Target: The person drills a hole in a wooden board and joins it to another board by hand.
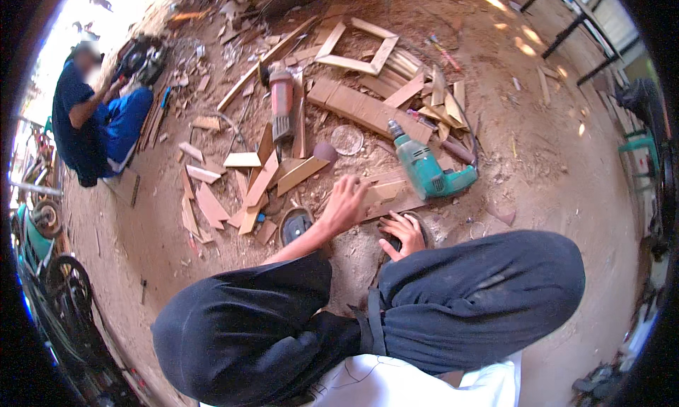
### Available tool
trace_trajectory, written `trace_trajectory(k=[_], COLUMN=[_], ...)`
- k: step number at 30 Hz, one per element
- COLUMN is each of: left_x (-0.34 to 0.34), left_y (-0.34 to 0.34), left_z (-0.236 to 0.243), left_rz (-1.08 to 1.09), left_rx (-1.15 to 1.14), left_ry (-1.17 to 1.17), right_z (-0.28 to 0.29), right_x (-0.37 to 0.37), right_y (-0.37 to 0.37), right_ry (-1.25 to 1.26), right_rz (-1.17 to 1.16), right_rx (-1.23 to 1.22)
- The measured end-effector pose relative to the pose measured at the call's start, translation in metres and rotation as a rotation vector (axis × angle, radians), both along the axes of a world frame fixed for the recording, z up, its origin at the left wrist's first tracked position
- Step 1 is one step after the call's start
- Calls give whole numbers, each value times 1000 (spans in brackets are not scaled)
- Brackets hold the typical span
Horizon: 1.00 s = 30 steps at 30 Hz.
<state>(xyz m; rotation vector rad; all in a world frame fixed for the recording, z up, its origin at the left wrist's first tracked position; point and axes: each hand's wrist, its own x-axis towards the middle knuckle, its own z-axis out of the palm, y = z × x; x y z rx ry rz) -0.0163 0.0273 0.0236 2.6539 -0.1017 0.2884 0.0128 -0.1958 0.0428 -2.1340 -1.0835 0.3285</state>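
Observation:
My left hand (346, 203) is over the left end of a flat wooden board (414, 200) on the ground. Its fingers bend down together, and whatever lies under the fingertips is hidden. Small pale wood pieces (385, 192) lie on the board just right of those fingers. My right hand (404, 234) rests at the board's near edge, in front of my right knee, with its fingers apart and nothing visible in them. Beyond the board, a green power drill (431, 168) lies on its side, its chuck pointing away from me.
A red and grey angle grinder (281, 103) lies farther off, left of a cardboard piece (361, 104). A wooden frame (373, 66) and several offcuts (212, 203) are scattered around. A dark sandal (296, 224) is near my left forearm. Another person (95, 117) sits at far left.

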Motion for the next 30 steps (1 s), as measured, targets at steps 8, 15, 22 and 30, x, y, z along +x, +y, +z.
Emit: trace_trajectory(k=[8,15,22,30], left_x=[-33,-31,-32,-28], left_y=[0,5,11,1], left_z=[-33,-32,-32,-33], left_rz=[159,136,225,249], left_rx=[-26,-140,-63,-34], left_ry=[-52,-131,-29,-203], right_z=[-2,3,-9,-3], right_x=[-7,43,57,63], right_y=[18,52,68,59], right_ry=[-12,-326,-283,-455], right_rz=[-34,32,106,110], right_rx=[45,-134,-264,-246])
